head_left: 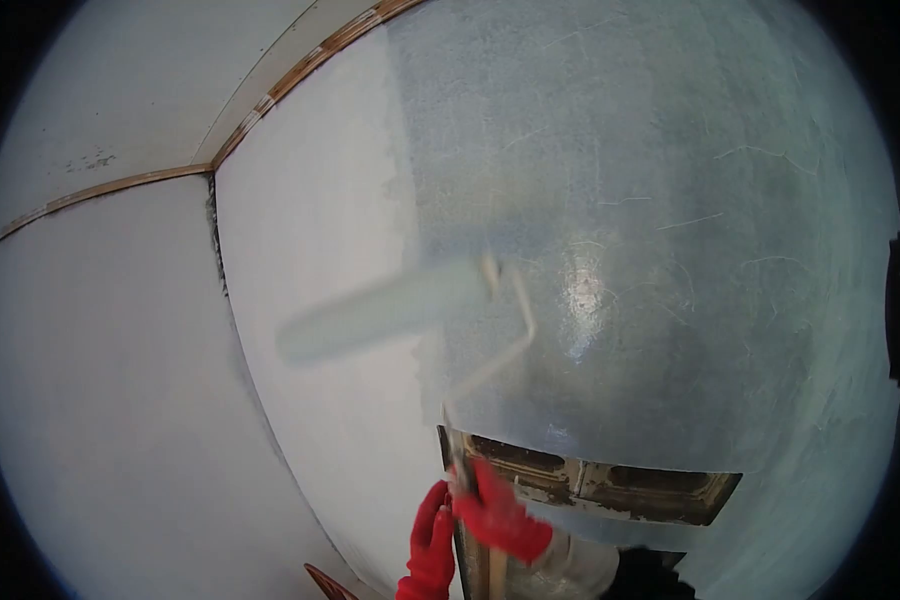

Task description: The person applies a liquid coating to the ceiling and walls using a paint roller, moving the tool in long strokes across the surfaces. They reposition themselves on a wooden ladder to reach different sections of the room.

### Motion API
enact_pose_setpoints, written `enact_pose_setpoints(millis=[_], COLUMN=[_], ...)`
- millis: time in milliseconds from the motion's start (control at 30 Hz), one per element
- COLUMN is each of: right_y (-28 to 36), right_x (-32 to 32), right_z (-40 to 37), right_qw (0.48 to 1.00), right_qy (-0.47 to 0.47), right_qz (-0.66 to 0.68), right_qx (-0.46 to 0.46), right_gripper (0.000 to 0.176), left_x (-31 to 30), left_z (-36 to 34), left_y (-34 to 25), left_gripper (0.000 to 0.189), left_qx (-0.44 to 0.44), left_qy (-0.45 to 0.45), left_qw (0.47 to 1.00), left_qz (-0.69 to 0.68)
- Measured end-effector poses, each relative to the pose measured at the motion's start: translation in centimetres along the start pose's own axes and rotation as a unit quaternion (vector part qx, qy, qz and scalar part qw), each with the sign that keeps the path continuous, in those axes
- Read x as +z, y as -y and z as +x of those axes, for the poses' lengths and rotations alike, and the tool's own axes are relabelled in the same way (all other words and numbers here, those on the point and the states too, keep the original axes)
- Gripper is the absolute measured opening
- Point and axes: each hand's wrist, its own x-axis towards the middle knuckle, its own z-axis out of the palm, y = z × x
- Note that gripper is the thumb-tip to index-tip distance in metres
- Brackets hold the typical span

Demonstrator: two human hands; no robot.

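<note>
A paint roller with a long pale sleeve, smeared by motion, is held up in front of the wall. Its bent wire frame runs down to a handle near the bottom middle. In a red glove, my right hand is closed around that handle. My left hand, also in a red glove, is closed just below and left of it, on the lower part of the roller's handle. The sleeve spans the border between white wall and glossy grey-green wall; whether it touches cannot be made out.
Behind my hands is a worn brown wooden frame with panes. Brown trim runs along the ceiling. A dark, rough crack marks the upper corner at left. A brown wooden piece shows at the bottom edge.
</note>
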Motion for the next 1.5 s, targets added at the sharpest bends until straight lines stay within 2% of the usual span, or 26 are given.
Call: enact_pose_setpoints(millis=[33, 67, 100, 167, 200, 267, 300, 367, 400, 467, 500, 567, 667, 733, 767, 800, 833, 867, 900, 967, 1033, 1100, 1167, 1233, 1300, 1500], right_y=[-1.3, -1.4, -3.9, -2.6, -2.7, -3.0, -2.9, -2.2, -0.7, 2.5, 0.2, -6.1, -0.9, -0.9, -0.8, 0.7, 0.6, 1.6, 3.4, 2.1, 2.8, 3.6, 4.6, 5.5, 6.6, 10.2], right_x=[0.1, 0.2, 0.8, 0.4, 0.0, -0.7, -0.9, -1.4, -1.8, -2.8, -3.2, -3.7, -7.0, -8.2, -9.0, -10.2, -11.1, -12.1, -13.5, -14.2, -16.0, -17.2, -18.0, -18.8, -19.4, -21.6], right_z=[-2.4, -4.4, -6.6, -8.7, -9.4, -10.8, -11.4, -12.7, -13.4, -14.4, -15.6, -19.4, -21.9, -25.8, -27.5, -28.7, -30.7, -32.7, -33.8, -39.2, -43.1, -47.0, -50.4, -53.4, -55.3, -58.2], right_qw=[0.993, 0.991, 0.995, 0.999, 0.999, 0.992, 0.992, 0.978, 0.977, 0.973, 0.971, 0.983, 0.957, 0.946, 0.939, 0.925, 0.927, 0.922, 0.918, 0.900, 0.854, 0.841, 0.818, 0.776, 0.744, 0.688], right_qy=[-0.009, 0.003, 0.013, 0.030, 0.026, 0.044, 0.037, 0.020, 0.006, -0.025, -0.044, -0.009, -0.016, -0.067, -0.083, -0.090, -0.113, -0.128, -0.141, -0.181, -0.232, -0.293, -0.363, -0.415, -0.455, -0.517], right_qz=[-0.099, -0.107, -0.098, -0.028, -0.027, -0.038, -0.037, -0.043, -0.043, -0.012, -0.011, -0.054, -0.122, -0.153, -0.194, -0.190, -0.200, -0.202, -0.206, -0.253, -0.250, -0.222, -0.189, -0.232, -0.207, -0.280], right_qx=[-0.068, -0.082, -0.013, 0.035, 0.036, 0.116, 0.117, 0.202, 0.208, 0.228, 0.234, 0.172, 0.262, 0.279, 0.271, 0.316, 0.295, 0.304, 0.309, 0.304, 0.393, 0.397, 0.405, 0.415, 0.444, 0.425], right_gripper=[0.029, 0.038, 0.046, 0.055, 0.055, 0.060, 0.060, 0.063, 0.063, 0.062, 0.062, 0.063, 0.058, 0.054, 0.051, 0.049, 0.048, 0.050, 0.051, 0.054, 0.052, 0.050, 0.049, 0.048, 0.047, 0.041], left_x=[0.4, 1.0, 1.3, 2.1, 2.4, 2.8, 2.9, 3.4, 4.0, 5.1, 5.8, 7.4, 11.6, 13.1, 14.2, 15.3, 16.0, 16.4, 17.2, 19.8, 22.2, 24.9, 28.6, 31.3, 33.5, 38.7], left_z=[-0.1, -0.2, -0.2, -1.2, -1.7, -2.6, -2.8, -3.3, -3.7, -4.5, -4.9, -6.7, -10.1, -12.8, -14.3, -16.0, -17.5, -18.6, -19.6, -22.0, -25.8, -28.0, -29.7, -32.5, -34.8, -40.2], left_y=[0.2, 0.0, 1.6, 1.6, 1.4, 1.1, 1.4, 2.2, 1.9, 1.5, 2.0, 3.4, 2.0, 2.6, 2.8, 3.0, 3.3, 3.6, 3.7, 4.0, 7.1, 7.5, 6.2, 6.9, 7.1, 4.9], left_gripper=[0.043, 0.049, 0.053, 0.054, 0.054, 0.050, 0.050, 0.039, 0.039, 0.027, 0.027, 0.024, 0.028, 0.027, 0.027, 0.026, 0.026, 0.023, 0.023, 0.018, 0.015, 0.013, 0.011, 0.012, 0.013, 0.012], left_qx=[-0.011, 0.006, 0.022, -0.034, -0.037, -0.119, -0.122, -0.096, -0.104, -0.205, -0.214, -0.151, -0.181, -0.213, -0.231, -0.227, -0.220, -0.228, -0.238, -0.194, -0.222, -0.252, -0.277, -0.267, -0.313, -0.321], left_qy=[0.016, 0.071, 0.102, 0.112, 0.116, 0.085, 0.091, 0.136, 0.149, 0.112, 0.129, 0.126, 0.125, 0.126, 0.147, 0.170, 0.192, 0.273, 0.286, 0.443, 0.485, 0.531, 0.644, 0.671, 0.694, 0.711], left_qw=[1.000, 0.996, 0.988, 0.974, 0.974, 0.985, 0.985, 0.983, 0.980, 0.972, 0.968, 0.978, 0.970, 0.958, 0.952, 0.954, 0.955, 0.932, 0.926, 0.875, 0.844, 0.805, 0.711, 0.686, 0.639, 0.614], left_qz=[-0.023, -0.060, -0.114, -0.194, -0.193, -0.087, -0.086, -0.081, -0.082, -0.029, -0.027, -0.073, -0.098, -0.141, -0.139, -0.099, -0.059, -0.066, -0.064, -0.022, -0.053, -0.082, -0.060, -0.086, -0.114, -0.121])
